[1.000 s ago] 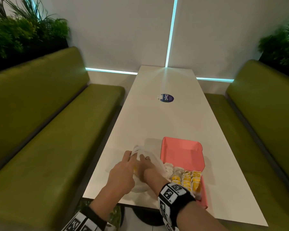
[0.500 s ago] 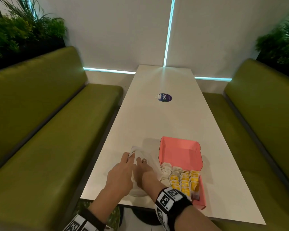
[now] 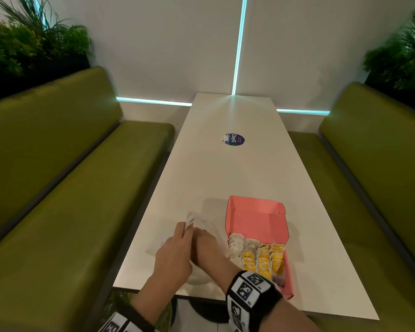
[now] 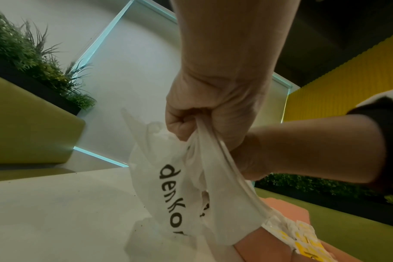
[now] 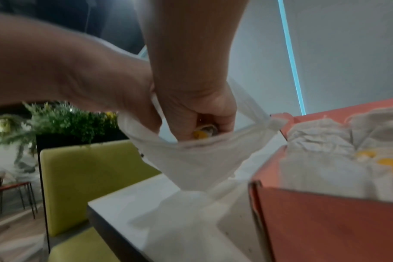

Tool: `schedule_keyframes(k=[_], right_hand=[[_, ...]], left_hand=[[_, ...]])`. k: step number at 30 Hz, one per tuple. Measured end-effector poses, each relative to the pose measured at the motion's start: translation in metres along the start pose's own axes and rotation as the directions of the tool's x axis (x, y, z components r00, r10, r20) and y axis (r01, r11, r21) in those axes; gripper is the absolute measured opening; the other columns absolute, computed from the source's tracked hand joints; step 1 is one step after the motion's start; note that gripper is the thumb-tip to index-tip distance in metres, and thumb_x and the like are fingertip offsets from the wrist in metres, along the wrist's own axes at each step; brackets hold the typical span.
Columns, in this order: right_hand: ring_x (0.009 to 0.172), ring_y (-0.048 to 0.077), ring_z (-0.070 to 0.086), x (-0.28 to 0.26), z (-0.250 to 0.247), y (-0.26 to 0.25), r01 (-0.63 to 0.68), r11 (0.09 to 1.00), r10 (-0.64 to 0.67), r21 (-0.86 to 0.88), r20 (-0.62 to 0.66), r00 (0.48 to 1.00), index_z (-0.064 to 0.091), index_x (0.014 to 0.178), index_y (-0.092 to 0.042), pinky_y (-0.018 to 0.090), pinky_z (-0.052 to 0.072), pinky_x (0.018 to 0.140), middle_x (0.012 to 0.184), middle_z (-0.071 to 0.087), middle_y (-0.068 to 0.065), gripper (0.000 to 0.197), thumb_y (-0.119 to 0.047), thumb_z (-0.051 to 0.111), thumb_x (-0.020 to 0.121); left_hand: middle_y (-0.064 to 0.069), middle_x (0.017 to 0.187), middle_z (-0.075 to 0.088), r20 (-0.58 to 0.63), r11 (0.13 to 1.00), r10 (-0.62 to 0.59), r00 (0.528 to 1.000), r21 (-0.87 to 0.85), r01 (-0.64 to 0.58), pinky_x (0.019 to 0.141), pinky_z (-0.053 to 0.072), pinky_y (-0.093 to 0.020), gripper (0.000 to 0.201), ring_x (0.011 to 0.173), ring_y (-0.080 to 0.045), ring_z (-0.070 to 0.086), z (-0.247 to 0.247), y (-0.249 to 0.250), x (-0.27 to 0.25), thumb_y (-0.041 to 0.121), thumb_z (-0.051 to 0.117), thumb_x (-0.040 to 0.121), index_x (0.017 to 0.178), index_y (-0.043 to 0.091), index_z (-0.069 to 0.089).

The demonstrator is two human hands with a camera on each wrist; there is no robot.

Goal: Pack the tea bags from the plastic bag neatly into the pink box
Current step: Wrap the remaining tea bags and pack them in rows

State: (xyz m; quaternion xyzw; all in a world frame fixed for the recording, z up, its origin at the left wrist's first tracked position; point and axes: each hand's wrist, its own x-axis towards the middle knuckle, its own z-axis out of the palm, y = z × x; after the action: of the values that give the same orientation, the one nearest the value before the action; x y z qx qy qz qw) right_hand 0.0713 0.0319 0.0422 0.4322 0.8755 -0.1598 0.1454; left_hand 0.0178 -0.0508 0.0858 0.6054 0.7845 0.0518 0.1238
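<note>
A white plastic bag (image 3: 201, 220) lies on the table just left of the open pink box (image 3: 256, 219). My left hand (image 3: 185, 230) pinches the bag's rim (image 4: 204, 141) and holds it up and open. My right hand (image 3: 206, 245) reaches down into the bag's mouth. In the right wrist view its fingers (image 5: 222, 115) curl round a yellow and white tea bag (image 5: 203, 132) inside the bag (image 5: 198, 163). Rows of white and yellow tea bags (image 3: 261, 257) stand in the near part of the box.
The white table (image 3: 225, 176) runs away from me with a round blue sticker (image 3: 233, 139) at its middle. Green benches (image 3: 70, 188) flank both sides. The box's raised lid stands behind the packed rows, and its near wall (image 5: 325, 226) is by the table edge.
My right hand has gone deeper into the bag, so its fingers are now hidden in the head view. My left hand has drawn the bag's rim up a little.
</note>
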Motion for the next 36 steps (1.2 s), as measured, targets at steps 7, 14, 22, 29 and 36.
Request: schedule_keyframes(k=[7,14,22,29,36], right_hand=[[0.075,0.022,0.049,-0.001,-0.006,0.019,-0.029,0.862,0.146,0.507,-0.193,0.970,0.036,0.067,-0.025,0.031,0.044,0.067,0.070,0.046,-0.004,0.029,-0.007,0.050,0.084],[0.119,0.025,0.051,0.005,-0.001,0.038,-0.151,0.921,0.186,0.358,-0.063,0.981,0.056,0.120,-0.005,0.026,0.038,0.094,0.129,0.055,0.011,0.028,-0.013,0.051,0.093],[0.127,0.025,0.044,0.008,0.006,0.031,-0.199,0.978,0.200,0.069,-0.021,0.979,0.050,0.127,-0.004,0.033,0.036,0.105,0.135,0.050,0.012,0.033,-0.013,0.046,0.095],[0.119,0.026,0.051,0.001,-0.004,0.026,-0.203,0.976,0.206,0.078,-0.045,0.977,0.049,0.123,-0.007,0.032,0.042,0.096,0.126,0.054,0.011,0.033,-0.009,0.053,0.091],[0.081,0.023,0.050,-0.041,-0.011,0.021,0.063,0.945,0.056,0.321,-0.349,0.935,0.044,0.085,-0.015,0.029,0.031,0.062,0.095,0.060,0.013,0.009,-0.008,0.050,0.087]], left_hand=[[0.004,0.142,0.024,-0.028,0.999,-0.032,0.999,-0.018,0.032,0.061,0.038,-0.018,0.075,0.077,-0.009,0.044,0.000,-0.008,0.008,0.004,0.059,0.083,0.144,0.020,0.019],[0.004,0.146,0.022,-0.022,0.999,-0.012,1.000,0.046,0.013,0.064,0.035,-0.015,0.075,0.086,-0.009,0.048,0.001,0.001,0.005,0.010,0.058,0.087,0.147,0.022,0.014],[0.005,0.148,0.022,-0.041,0.998,0.007,0.999,0.055,-0.005,0.066,0.034,-0.016,0.076,0.083,-0.008,0.039,0.002,0.007,0.005,0.012,0.055,0.090,0.149,0.023,0.007],[0.004,0.147,0.023,-0.035,0.997,0.002,0.999,0.073,0.000,0.077,0.041,-0.016,0.073,0.096,-0.010,0.052,0.009,0.009,0.004,0.017,0.053,0.092,0.148,0.021,0.006],[0.001,0.142,0.026,-0.103,0.993,-0.093,0.990,0.059,0.100,0.067,0.041,-0.018,0.078,0.088,-0.010,0.051,0.009,0.002,0.015,0.012,0.059,0.087,0.147,0.018,0.010]])
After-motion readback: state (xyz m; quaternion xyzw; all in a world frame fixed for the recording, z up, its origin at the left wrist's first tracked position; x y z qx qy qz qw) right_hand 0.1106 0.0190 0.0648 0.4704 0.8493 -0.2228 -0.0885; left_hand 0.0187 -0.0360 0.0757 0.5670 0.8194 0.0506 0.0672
